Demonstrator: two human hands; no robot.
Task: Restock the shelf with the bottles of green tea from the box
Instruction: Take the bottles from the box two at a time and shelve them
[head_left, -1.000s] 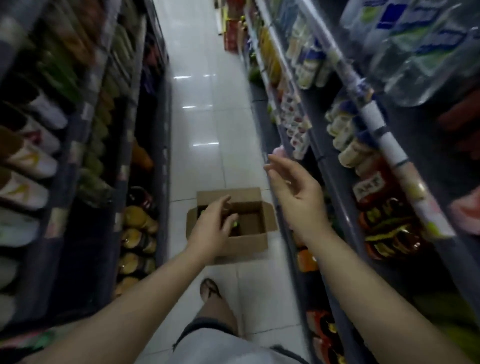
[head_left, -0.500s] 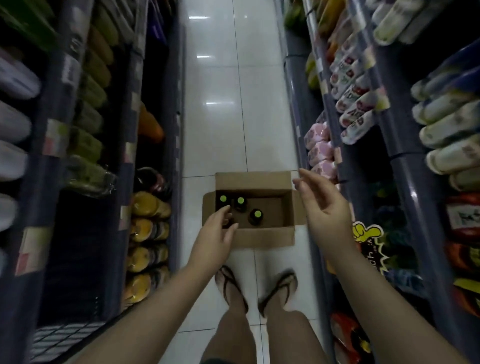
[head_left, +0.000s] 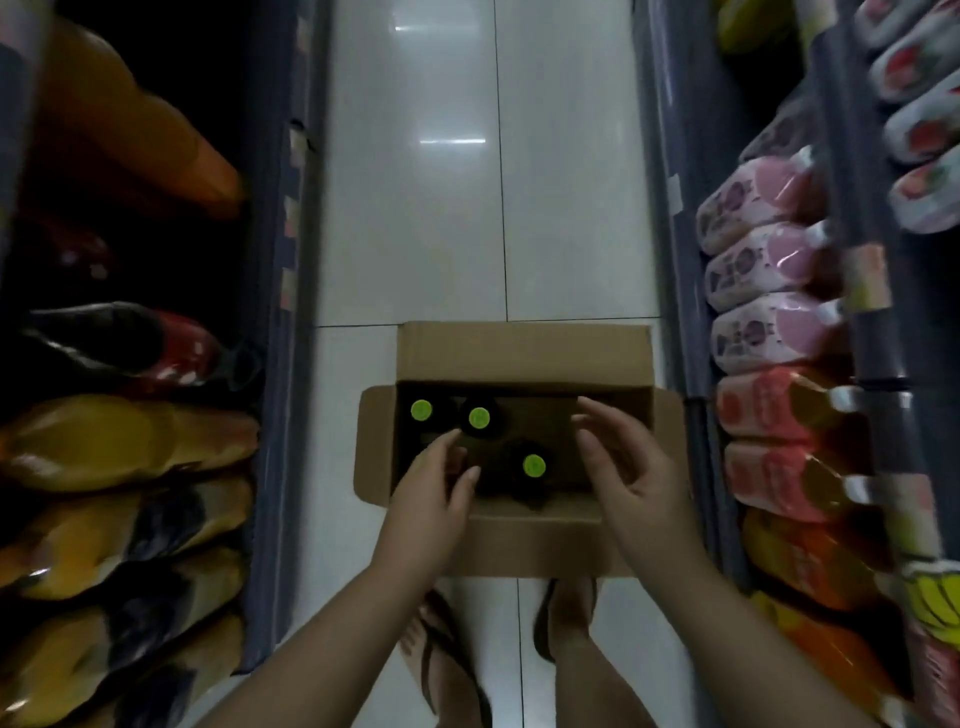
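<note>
Reaching empty and spread, both hands (head_left: 524, 488) hover over the box (head_left: 524, 358), where full, likely heavy green-tea bottles (head_left: 533, 465) suit a neck grip.

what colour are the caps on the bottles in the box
Bright lime green; three caps show on dark bottles inside the cardboard box, seen clearly in the head view.

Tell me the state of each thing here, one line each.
Box: open, flaps out, on the floor.
Bottles: three green caps show, upright, capped.
Left hand: open, empty, over the box.
Right hand: open, empty, fingers spread.
</note>
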